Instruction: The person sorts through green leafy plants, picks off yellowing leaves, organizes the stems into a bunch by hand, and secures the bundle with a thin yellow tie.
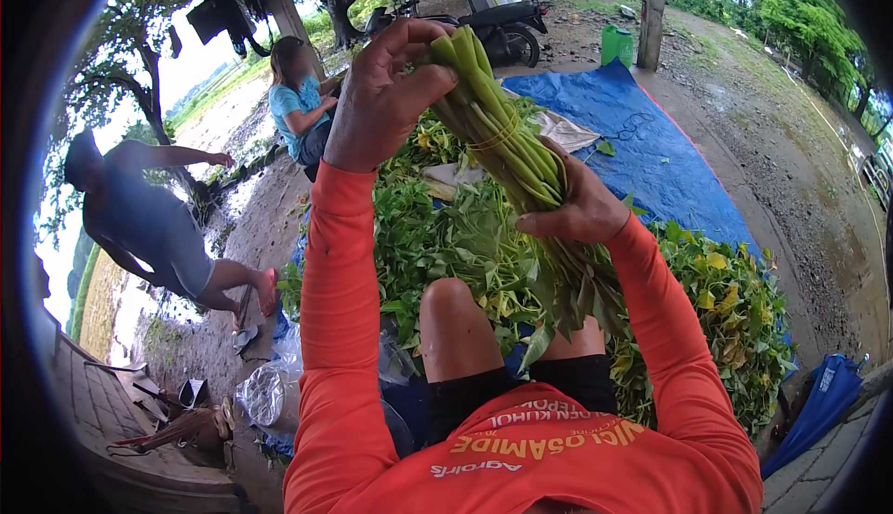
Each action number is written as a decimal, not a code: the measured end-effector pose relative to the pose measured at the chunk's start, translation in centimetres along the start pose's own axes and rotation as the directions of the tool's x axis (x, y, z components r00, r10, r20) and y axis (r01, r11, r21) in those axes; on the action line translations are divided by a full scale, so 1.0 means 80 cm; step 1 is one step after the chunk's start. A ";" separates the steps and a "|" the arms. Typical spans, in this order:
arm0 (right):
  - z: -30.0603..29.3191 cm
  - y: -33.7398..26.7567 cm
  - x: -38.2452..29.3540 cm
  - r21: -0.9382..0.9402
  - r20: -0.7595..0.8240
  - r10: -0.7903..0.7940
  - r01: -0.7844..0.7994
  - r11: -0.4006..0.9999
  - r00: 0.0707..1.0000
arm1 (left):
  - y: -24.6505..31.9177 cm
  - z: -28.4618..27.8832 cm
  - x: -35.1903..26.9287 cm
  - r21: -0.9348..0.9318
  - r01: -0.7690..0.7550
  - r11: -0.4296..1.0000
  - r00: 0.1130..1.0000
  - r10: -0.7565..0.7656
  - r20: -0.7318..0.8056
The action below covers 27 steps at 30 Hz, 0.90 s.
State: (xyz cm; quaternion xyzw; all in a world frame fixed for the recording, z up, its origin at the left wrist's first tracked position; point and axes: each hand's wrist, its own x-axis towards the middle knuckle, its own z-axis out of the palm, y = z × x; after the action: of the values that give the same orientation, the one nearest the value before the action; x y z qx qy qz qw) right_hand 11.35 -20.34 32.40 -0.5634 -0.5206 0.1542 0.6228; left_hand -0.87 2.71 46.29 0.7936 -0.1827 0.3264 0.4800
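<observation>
A bundle of leafy green stems [520, 161], likely water spinach, is held up tilted before me, cut ends at the top and leaves hanging down. My right hand [582, 196] wraps around it below the middle. At the upper end, the thumb and fingers of my left hand [394, 92] grip the stems beside their cut ends. A thin rubber band [495, 137] circles the bundle between my hands. Another thin band seems to loop near my right fingers, but its path is partly hidden. Beneath the bundle lies a heap of loose leafy greens [446, 235].
Yellowing leaves [725, 305] are piled at my right. A blue tarpaulin [649, 144] spreads ahead, with a green container [617, 46] beyond. One person [300, 106] sits ahead left; another [150, 214] stands at left. A clear plastic bag [268, 392] and blue umbrella [816, 409] flank me.
</observation>
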 end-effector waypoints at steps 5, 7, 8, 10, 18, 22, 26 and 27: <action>0.003 -0.011 -0.005 -0.254 0.052 -0.060 0.071 0.965 0.997 | -0.029 -0.012 -0.008 0.222 -0.312 0.924 0.939 0.336 -0.078; 0.004 -0.014 -0.007 -0.274 0.041 -0.075 0.083 0.958 0.996 | -0.018 -0.003 -0.020 0.250 -0.276 0.928 0.942 0.313 -0.122; 0.004 -0.017 -0.009 -0.297 0.033 -0.093 0.099 0.950 0.995 | -0.015 0.001 -0.025 0.278 -0.241 0.930 0.941 0.294 -0.170; 0.015 -0.024 -0.011 -0.300 0.036 -0.092 0.098 0.949 0.995 | -0.021 -0.003 -0.032 0.283 -0.262 0.923 0.924 0.325 -0.202; 0.031 -0.022 -0.019 -0.563 -0.031 -0.163 0.118 0.818 0.986 | 0.009 -0.018 -0.052 0.522 -0.142 0.841 0.958 0.249 -0.140; 0.028 -0.019 -0.020 -0.590 -0.040 -0.273 0.198 0.783 0.961 | 0.011 -0.024 -0.061 -0.090 -0.053 0.995 0.998 0.055 0.016; 0.039 -0.022 -0.023 -0.562 0.024 -0.274 0.239 0.792 0.961 | -0.009 -0.003 -0.071 -0.077 -0.035 0.996 0.993 0.027 -0.111; 0.048 -0.018 -0.024 -0.610 -0.014 -0.304 0.232 0.758 0.953 | -0.018 -0.001 -0.073 -0.123 -0.037 0.992 0.985 0.015 -0.170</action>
State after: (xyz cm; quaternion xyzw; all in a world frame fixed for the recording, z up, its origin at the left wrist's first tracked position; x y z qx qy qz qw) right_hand 6.84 -20.20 32.04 -0.6589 -0.5817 -0.1418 0.4553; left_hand -4.25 3.32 41.35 0.7289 -0.1717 0.3865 0.5383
